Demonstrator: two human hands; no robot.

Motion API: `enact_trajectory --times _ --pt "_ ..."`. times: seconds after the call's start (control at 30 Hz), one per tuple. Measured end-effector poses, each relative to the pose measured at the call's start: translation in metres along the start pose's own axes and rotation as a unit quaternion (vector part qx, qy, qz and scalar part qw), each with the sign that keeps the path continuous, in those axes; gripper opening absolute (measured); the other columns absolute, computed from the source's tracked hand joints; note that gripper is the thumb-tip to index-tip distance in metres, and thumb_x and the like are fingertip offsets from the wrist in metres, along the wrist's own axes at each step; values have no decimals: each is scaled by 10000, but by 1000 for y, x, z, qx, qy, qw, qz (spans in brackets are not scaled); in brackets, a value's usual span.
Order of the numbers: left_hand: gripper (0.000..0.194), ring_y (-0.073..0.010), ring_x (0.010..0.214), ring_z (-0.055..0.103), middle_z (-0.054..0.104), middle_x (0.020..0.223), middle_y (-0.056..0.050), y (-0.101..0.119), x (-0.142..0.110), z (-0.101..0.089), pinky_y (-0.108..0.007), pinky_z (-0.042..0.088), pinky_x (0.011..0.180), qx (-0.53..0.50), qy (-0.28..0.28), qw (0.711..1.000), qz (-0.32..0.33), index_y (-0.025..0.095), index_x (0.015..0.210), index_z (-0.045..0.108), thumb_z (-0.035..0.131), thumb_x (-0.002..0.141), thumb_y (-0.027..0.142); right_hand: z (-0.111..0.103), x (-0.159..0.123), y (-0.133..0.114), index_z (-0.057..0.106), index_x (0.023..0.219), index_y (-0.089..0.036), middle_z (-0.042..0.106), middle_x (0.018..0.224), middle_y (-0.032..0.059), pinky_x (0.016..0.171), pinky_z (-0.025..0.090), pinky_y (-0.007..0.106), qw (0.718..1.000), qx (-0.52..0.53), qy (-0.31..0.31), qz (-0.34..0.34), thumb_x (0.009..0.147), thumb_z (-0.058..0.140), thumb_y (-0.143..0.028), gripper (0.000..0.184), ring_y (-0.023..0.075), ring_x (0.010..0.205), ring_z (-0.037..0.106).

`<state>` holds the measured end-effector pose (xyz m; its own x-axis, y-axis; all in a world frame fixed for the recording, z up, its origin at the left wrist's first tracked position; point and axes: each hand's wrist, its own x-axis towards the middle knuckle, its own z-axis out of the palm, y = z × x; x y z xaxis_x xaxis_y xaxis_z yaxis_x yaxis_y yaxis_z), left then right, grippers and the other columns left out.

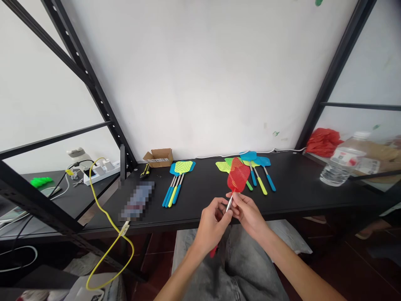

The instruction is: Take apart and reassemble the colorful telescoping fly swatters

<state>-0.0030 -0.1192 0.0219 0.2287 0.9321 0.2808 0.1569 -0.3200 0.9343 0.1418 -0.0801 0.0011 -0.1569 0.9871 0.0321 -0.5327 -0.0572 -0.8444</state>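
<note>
A red fly swatter (pixel 238 175) with a metal rod is held up over the front edge of the black table. My left hand (pixel 213 221) is closed on its rod, and the red handle end shows below that hand. Higher up, where the rod meets the red head, my right hand (pixel 246 209) pinches it. Behind the red head, several green, yellow and blue fly swatters (pixel 263 161) lie fanned out, some partly hidden. Further left is a tidy stack of blue and yellow fly swatters (pixel 179 179), heads toward the wall.
On the black table (pixel 200 205) stand an opened cardboard box (pixel 159 158) and a yellow-black cutter (pixel 145 171). A blurred phone (pixel 138 200) has a yellow cable (pixel 103 213) attached. A plastic water bottle (pixel 343 161) and red bag (pixel 322 142) are at right. Black rack posts flank the table.
</note>
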Motion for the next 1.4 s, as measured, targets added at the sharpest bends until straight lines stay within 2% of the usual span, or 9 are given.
enact_trajectory --times 0.17,0.4,0.67,0.83,0.93,1.03,1.23,1.3,1.4 --pt "335 -106 572 522 648 792 -42 0 -3 4 -195 391 480 -23 -10 999 -25 153 908 611 501 941 467 9 -6 7 683 783 -171 443 601 -36 461 261 228 1000 -4 -16 16 728 779 -533 379 70 498 338" --pt "392 -83 440 420 480 508 48 1 -3 3 -189 338 472 -24 -31 998 -43 162 869 617 444 966 500 7 -5 3 623 751 -180 465 591 -27 469 271 238 997 -60 -4 -46 790 708 -564 395 87 511 383" --pt "424 -85 385 354 440 466 60 6 0 5 -192 301 418 -82 -84 991 -66 168 844 572 381 969 526 7 -5 -8 637 786 -173 434 556 -36 464 281 255 997 -53 19 -61 785 712 -576 410 94 488 379" --pt "403 -98 458 340 413 511 35 14 -6 -2 -227 234 478 83 -63 995 -3 185 703 556 425 969 458 -8 5 -28 644 726 -176 501 668 -2 446 279 243 988 -7 99 -114 692 814 -511 377 89 530 387" --pt "412 -109 464 274 359 506 29 18 -9 -9 -263 188 511 206 -52 976 50 194 634 529 438 973 410 -26 12 -46 646 726 -189 506 723 1 438 304 237 979 5 143 -148 653 851 -460 347 90 548 399" --pt "378 -118 456 277 388 513 24 21 -9 -13 -274 180 528 292 -66 952 67 207 685 566 418 984 383 -41 15 -58 657 745 -190 471 695 -12 434 326 222 974 6 161 -162 645 865 -427 331 93 562 408" --pt "317 -123 471 360 483 541 39 23 -6 -14 -255 196 533 356 -70 931 40 224 777 565 389 994 374 -38 13 -60 672 768 -187 449 671 -27 444 335 199 979 50 139 -142 703 838 -415 290 77 557 418" --pt "274 -126 484 384 494 552 42 23 -6 -14 -254 197 529 353 -59 933 26 227 797 557 408 984 362 -31 9 -55 685 783 -188 452 649 -24 446 330 208 985 26 108 -130 751 790 -463 297 80 543 413" --pt "189 -131 508 411 477 554 52 24 -5 -15 -253 211 532 332 -46 942 20 243 889 576 432 974 332 -18 1 -41 702 796 -179 476 606 -12 454 320 228 993 -72 32 -92 830 690 -529 352 89 521 416"
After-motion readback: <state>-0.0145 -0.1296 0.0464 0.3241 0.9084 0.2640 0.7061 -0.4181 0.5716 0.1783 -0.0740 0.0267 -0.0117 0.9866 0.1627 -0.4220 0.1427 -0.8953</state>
